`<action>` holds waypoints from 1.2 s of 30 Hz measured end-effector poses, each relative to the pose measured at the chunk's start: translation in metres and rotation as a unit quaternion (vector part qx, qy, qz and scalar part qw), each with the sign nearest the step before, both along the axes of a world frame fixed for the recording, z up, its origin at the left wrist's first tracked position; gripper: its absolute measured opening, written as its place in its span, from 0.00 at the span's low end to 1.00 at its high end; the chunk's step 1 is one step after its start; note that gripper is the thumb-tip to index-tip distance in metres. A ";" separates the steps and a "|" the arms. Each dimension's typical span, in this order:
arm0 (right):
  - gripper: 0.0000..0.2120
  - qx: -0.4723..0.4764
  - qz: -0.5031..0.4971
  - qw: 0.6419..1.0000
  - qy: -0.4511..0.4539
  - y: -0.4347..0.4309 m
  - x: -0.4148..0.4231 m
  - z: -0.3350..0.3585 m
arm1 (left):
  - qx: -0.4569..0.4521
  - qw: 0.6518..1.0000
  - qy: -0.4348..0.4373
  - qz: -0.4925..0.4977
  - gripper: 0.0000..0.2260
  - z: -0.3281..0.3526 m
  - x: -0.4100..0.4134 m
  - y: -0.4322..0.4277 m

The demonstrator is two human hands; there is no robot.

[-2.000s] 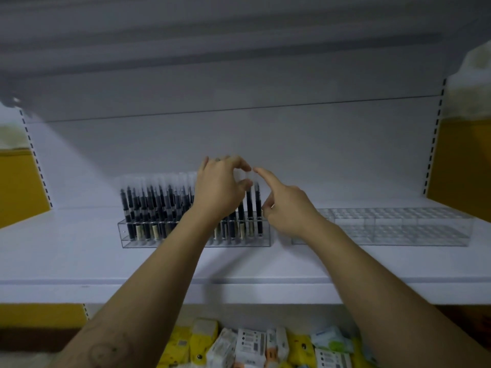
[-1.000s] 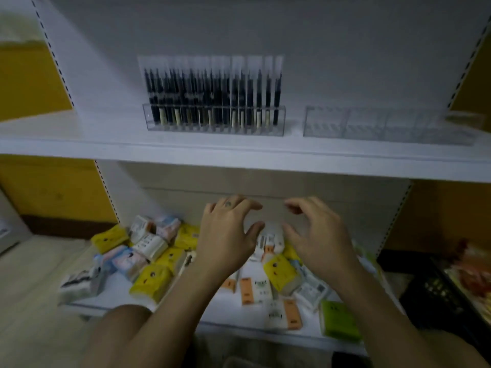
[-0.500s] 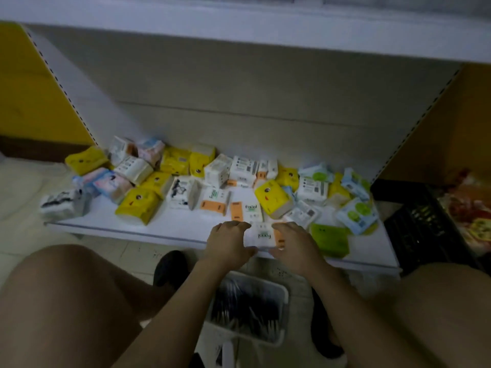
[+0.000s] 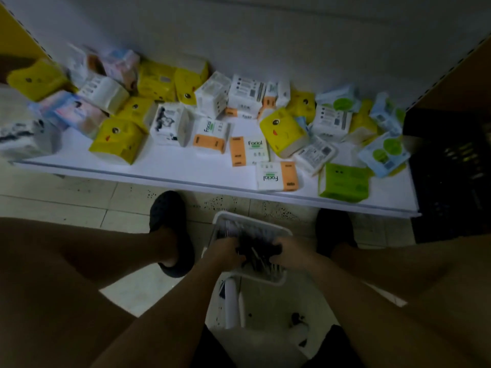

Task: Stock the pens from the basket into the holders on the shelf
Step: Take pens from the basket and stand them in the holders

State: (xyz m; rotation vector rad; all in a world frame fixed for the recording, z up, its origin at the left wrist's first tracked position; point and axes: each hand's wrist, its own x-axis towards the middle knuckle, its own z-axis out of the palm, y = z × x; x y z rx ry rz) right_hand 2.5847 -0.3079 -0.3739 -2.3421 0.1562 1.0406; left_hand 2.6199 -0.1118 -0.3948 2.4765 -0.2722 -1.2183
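Down in basket on floor, reaching into pens.
Gripping pens with left hand and right hand, fingers curled round them.

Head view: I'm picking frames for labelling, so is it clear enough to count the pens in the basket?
No: the head view is dim near the floor, so the pens in the basket merge into one dark mass between the left hand and right hand; motion blur smears the tissue packs at its left edge.
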 end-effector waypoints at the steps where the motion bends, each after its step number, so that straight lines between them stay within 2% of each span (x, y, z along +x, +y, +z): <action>1: 0.14 -0.005 0.000 1.000 0.016 -0.003 0.001 -0.007 | 0.006 1.000 0.006 -0.010 0.17 -0.009 -0.001 -0.001; 5: 0.19 -0.032 -0.021 0.997 0.063 -0.012 -0.002 -0.030 | 0.021 0.997 0.063 -0.034 0.16 -0.041 -0.004 -0.013; 10: 0.14 -0.034 -0.047 0.993 0.106 -0.013 -0.007 -0.056 | 0.014 0.992 0.127 -0.010 0.15 -0.066 -0.008 -0.025; 13: 0.14 -0.046 -0.049 0.992 0.109 0.000 -0.004 -0.067 | 0.020 0.994 0.095 0.051 0.10 -0.069 -0.003 -0.021; 15: 0.15 -0.064 -0.040 0.992 0.103 0.011 -0.002 -0.073 | 0.014 0.993 0.070 0.091 0.13 -0.068 0.005 -0.016; 20: 0.17 -0.097 -0.004 0.988 0.118 0.023 -0.008 -0.090 | -0.072 0.968 0.109 0.215 0.09 -0.052 0.022 -0.006; 23: 0.17 -0.082 0.027 0.986 0.146 0.029 -0.011 -0.097 | -0.095 0.953 0.121 0.260 0.02 -0.041 0.020 -0.004; 24: 0.17 -0.079 0.029 0.986 0.146 0.031 -0.011 -0.098 | -0.100 0.950 0.125 0.270 0.04 -0.038 0.018 -0.004; 27: 0.18 -0.086 0.068 0.985 0.136 0.034 -0.009 -0.103 | -0.094 0.954 0.143 0.245 0.13 -0.032 0.014 -0.004; 29: 0.21 -0.079 0.085 0.985 0.128 0.034 -0.008 -0.103 | -0.092 0.949 0.175 0.244 0.14 -0.029 0.011 -0.004; 31: 0.25 -0.053 0.090 0.988 0.110 0.032 -0.008 -0.104 | -0.089 0.938 0.216 0.255 0.13 -0.027 0.009 -0.004; 33: 0.22 -0.063 0.104 0.983 0.138 0.029 -0.008 -0.111 | -0.081 0.931 0.234 0.269 0.11 -0.026 0.007 -0.004; 36: 0.19 -0.092 0.102 0.970 0.201 0.027 -0.004 -0.111 | -0.063 0.942 0.197 0.266 0.06 -0.026 0.007 -0.006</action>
